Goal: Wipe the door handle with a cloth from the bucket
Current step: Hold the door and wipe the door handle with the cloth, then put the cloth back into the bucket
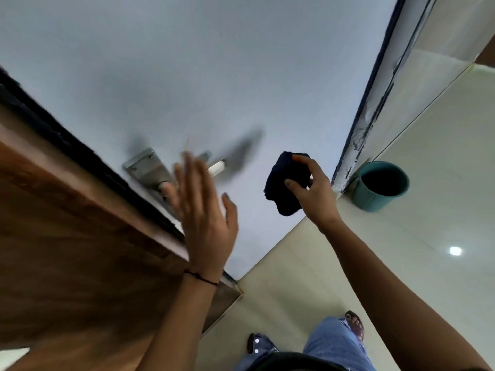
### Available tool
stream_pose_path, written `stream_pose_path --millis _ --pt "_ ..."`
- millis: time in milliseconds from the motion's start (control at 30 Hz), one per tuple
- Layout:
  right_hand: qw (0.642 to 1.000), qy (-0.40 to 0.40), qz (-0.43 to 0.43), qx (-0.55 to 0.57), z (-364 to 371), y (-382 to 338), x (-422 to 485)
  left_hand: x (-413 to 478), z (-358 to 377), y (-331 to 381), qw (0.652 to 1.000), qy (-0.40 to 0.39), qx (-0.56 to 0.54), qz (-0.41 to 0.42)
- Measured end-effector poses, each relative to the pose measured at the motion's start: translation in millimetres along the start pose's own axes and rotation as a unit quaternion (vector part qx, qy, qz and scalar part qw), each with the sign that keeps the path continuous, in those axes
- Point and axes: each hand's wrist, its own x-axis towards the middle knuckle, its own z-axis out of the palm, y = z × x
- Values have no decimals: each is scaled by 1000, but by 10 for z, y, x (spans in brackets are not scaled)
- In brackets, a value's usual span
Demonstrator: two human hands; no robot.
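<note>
Door frame: brown wood frame point(67, 236) along the left, edged by a dark strip beside the pale grey door point(187, 76).
Door handle: silver plate and lever point(150, 168) on the door, lever tip just past the left fingers.
Left hand: left hand point(203, 207) flat, blurred, fingers spread in front of the lever; grip released, grasping nothing; a dark thread band at the wrist.
Cloth: dark navy cloth point(285, 183) bunched, held off the door, well right of the handle.
Right hand: right hand point(312, 191) with its grip clenched around the cloth.
Bucket: teal bucket point(380, 187) on the tiled floor point(428, 277) by the door's right edge.
</note>
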Motion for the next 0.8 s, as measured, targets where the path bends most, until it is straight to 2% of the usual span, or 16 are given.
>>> stream_pose_path --millis 67,100,167,200,233,400,500,600,700,800 --pt "1000 22 -7 8 -364 18 -6 48 333 455 983 -104 -151 -23" --pt "999 34 -8 17 -537 36 -17 81 469 674 952 -175 -239 -79" --pt "997 55 -8 43 -990 87 -29 171 701 1231 845 -311 -383 -206" --pt "997 61 -7 55 -1240 123 -29 207 822 1511 791 -352 -436 -246" --pt "996 63 -6 60 -1500 161 -19 241 953 1772 767 -366 -460 -257" --pt "992 110 40 52 -2734 425 90 390 1586 2899 718 -416 -521 -199" --pt "973 169 112 110 -3324 671 236 443 1862 3534 729 -419 -524 -136" --pt "921 212 226 237 -3751 954 497 449 2148 4069 758 -402 -502 -110" --pt "850 143 341 375 -4092 1217 888 495 2575 4458 761 -394 -500 -126" --pt "810 91 339 471 -4344 1558 1377 607 3101 4699 754 -400 -500 -145"
